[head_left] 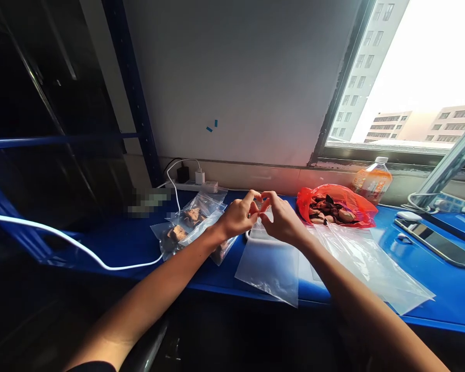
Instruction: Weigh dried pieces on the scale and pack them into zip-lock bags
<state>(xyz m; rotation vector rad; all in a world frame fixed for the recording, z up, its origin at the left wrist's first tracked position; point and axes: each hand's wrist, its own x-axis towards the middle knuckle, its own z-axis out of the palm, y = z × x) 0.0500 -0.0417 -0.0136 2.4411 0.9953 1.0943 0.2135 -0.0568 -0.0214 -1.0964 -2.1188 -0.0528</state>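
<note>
A clear zip bag (269, 263) is held at its top edge by both hands above the blue table (442, 299). The bag is judged to be very light, thin and limp, so it is expected to sag and fold wherever it is not supported. Its film looks smooth and may be slippery between dry fingers. It is best taken at the thicker closing strip along the mouth, where the plastic is stiffer and a pinch can be kept.

The fingers of the left hand (238, 217) are pressed together in a pinch on the left part of the mouth. The fingers of the right hand (282, 219) are pinched on the part just beside it, and the fingertips of both hands nearly touch. Whether something small is held between them cannot be told.

The bag is transparent and colourless, and it looks empty. Its lower part lies on the table and reaches over the front edge.

To the left, several filled clear bags (194, 222) with brown pieces are seen. To the right, more empty bags (372, 268) are spread flat, and behind them a red bag (337, 204) with dark pieces lies open.
</note>
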